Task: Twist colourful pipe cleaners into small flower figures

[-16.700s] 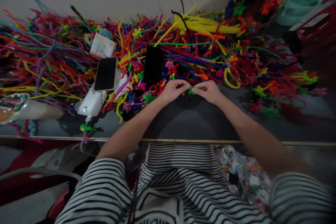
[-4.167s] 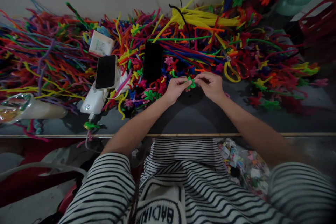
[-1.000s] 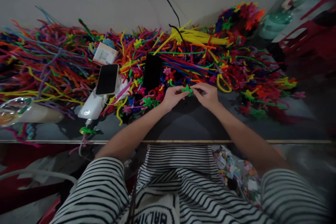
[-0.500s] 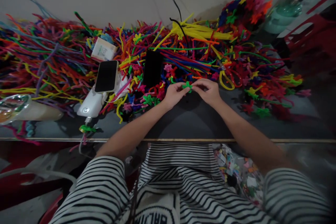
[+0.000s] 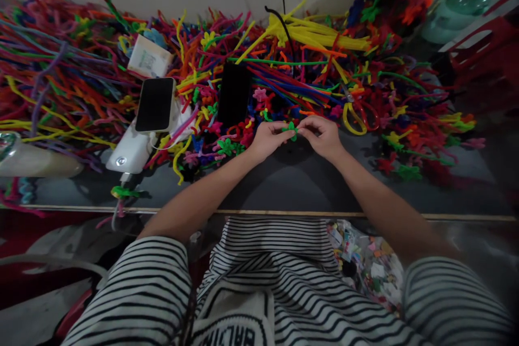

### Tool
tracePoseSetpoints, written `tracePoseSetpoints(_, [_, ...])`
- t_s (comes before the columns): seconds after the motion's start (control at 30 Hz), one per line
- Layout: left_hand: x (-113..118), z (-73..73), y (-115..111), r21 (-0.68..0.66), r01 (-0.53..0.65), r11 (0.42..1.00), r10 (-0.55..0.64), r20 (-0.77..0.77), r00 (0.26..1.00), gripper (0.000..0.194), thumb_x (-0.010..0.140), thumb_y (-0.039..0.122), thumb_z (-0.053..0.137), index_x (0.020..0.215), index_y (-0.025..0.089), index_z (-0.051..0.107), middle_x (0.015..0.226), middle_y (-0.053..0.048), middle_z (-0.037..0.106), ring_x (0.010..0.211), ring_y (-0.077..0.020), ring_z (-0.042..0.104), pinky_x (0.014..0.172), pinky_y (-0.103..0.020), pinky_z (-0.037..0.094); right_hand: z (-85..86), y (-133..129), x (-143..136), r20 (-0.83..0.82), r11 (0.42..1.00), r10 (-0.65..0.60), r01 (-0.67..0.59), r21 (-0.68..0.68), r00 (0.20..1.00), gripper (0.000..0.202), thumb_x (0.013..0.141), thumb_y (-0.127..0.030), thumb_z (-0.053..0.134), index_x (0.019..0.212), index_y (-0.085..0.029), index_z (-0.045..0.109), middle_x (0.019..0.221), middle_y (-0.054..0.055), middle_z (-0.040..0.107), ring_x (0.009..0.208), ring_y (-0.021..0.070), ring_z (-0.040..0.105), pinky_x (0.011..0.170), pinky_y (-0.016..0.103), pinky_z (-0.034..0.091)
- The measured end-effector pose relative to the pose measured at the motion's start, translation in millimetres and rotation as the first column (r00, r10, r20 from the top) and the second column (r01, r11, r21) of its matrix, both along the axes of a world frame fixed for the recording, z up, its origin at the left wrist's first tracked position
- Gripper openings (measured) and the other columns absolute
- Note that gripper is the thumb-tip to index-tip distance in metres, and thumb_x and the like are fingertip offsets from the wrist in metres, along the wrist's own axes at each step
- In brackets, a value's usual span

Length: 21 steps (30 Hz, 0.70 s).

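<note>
Between my two hands is a small green pipe-cleaner flower (image 5: 292,130), held over the dark table. My left hand (image 5: 268,139) pinches it from the left with thumb and finger. From the right, my right hand (image 5: 321,136) grips its edge in a closed pinch. The fingertips hide parts of the flower. A finished-looking green flower (image 5: 226,146) lies to the left of my left hand among other small pieces. Scissors with yellow and red handles (image 5: 355,119) rest to the right of my right hand.
Heaps of coloured pipe cleaners (image 5: 60,81) run along the back of the table (image 5: 279,189). A dark phone (image 5: 235,93) lies in the middle. At left are another phone (image 5: 155,105), a white power bank (image 5: 130,148), a small box (image 5: 149,57) and a drink cup (image 5: 40,159).
The camera view has shifted slightly, so the things on the table sit differently in the picture. Both hands keep their pinch on the green flower, which looks slightly turned.
</note>
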State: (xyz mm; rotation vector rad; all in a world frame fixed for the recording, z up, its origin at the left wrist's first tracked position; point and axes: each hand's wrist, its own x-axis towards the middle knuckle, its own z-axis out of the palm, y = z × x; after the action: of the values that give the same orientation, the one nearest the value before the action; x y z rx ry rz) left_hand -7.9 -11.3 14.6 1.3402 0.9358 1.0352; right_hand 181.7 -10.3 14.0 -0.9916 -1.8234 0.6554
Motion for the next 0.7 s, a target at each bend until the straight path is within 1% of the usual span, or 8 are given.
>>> tracePoseSetpoints(0.1, [-1,-1.1,2,0.000,0.038,0.999,-0.038,-0.008,0.999,0.028,0.070,0.040,0.081,0.065,0.015,0.071,0.056,0.002,0.057,0.048,-0.0054,0.048,0.046,-0.020,0.033,-0.2,2,2,0.006,0.997,0.052,-0.052,-0.050,0.999,0.037,0.089,-0.058,0.064,0.084,-0.021,0.069,0.080,0.002,0.068,0.071,0.0151,0.061,0.064,0.031,0.051])
tracePoseSetpoints(0.2, [-2,-2.5,2,-0.014,0.044,0.999,-0.045,-0.040,0.998,0.027,0.071,0.039,0.081,0.067,0.015,0.072,0.053,0.003,0.056,0.045,-0.0051,0.046,0.045,-0.019,0.031,0.1,3,3,0.010,0.993,0.083,-0.082,-0.085,0.997,0.036,0.088,-0.056,0.064,0.083,-0.021,0.068,0.079,0.002,0.067,0.068,0.0141,0.059,0.062,0.030,0.050])
tracePoseSetpoints(0.33, [-2,-1.9,0,-0.020,0.040,0.999,-0.041,-0.031,0.999,0.027,0.071,0.040,0.082,0.068,0.015,0.072,0.053,0.003,0.056,0.046,-0.0054,0.047,0.046,-0.020,0.032,0.6,3,2,-0.009,0.991,0.078,-0.079,-0.104,0.997,0.035,0.088,-0.055,0.065,0.082,-0.020,0.068,0.077,0.001,0.067,0.064,0.0129,0.058,0.060,0.029,0.049])
tracePoseSetpoints(0.4, [-1,-0.5,-1,-0.020,0.030,0.999,-0.030,-0.006,1.000,0.029,0.071,0.040,0.083,0.067,0.015,0.071,0.054,0.003,0.056,0.047,-0.0056,0.048,0.046,-0.020,0.034,0.3,2,1,-0.031,0.994,0.048,-0.051,-0.097,0.998,0.035,0.087,-0.055,0.067,0.082,-0.020,0.069,0.076,0.001,0.068,0.063,0.0132,0.059,0.060,0.029,0.050])
tracePoseSetpoints(0.47, [1,0.6,-1,-0.030,-0.008,1.000,0.009,0.031,0.999,0.030,0.071,0.042,0.083,0.069,0.015,0.070,0.055,0.003,0.056,0.049,-0.0060,0.049,0.047,-0.020,0.035,0.2,0,0,-0.060,0.998,-0.018,0.014,-0.064,0.998,0.035,0.086,-0.054,0.068,0.083,-0.020,0.070,0.076,0.002,0.069,0.064,0.0138,0.061,0.060,0.029,0.051])
tracePoseSetpoints(0.53, [3,1.3,-1,-0.060,-0.063,0.996,0.068,0.083,0.994,0.030,0.073,0.043,0.083,0.073,0.015,0.069,0.055,0.003,0.057,0.050,-0.0066,0.052,0.047,-0.019,0.037,0.7,-2,-1,-0.075,0.996,-0.084,0.083,-0.008,0.994,0.034,0.084,-0.054,0.071,0.088,-0.020,0.072,0.080,0.003,0.071,0.064,0.0141,0.062,0.059,0.029,0.052])
tracePoseSetpoints(0.63, [6,1.9,0,-0.135,-0.107,0.985,0.128,0.152,0.980,0.032,0.072,0.042,0.084,0.080,0.016,0.068,0.061,0.002,0.063,0.054,-0.0077,0.059,0.049,-0.019,0.040,2.5,-7,-5,-0.012,0.986,-0.136,0.136,0.097,0.991,0.031,0.081,-0.050,0.076,0.096,-0.022,0.075,0.084,0.004,0.074,0.065,0.0150,0.065,0.060,0.029,0.053])
tracePoseSetpoints(0.7, [7,2.7,0,-0.175,-0.107,0.979,0.141,0.190,0.972,0.033,0.069,0.042,0.086,0.083,0.017,0.068,0.067,0.002,0.066,0.057,-0.0080,0.062,0.050,-0.018,0.041,3.7,-10,-7,0.049,0.975,-0.163,0.154,0.163,0.985,0.023,0.084,-0.045,0.075,0.093,-0.024,0.077,0.085,0.003,0.076,0.069,0.0166,0.068,0.066,0.031,0.056])
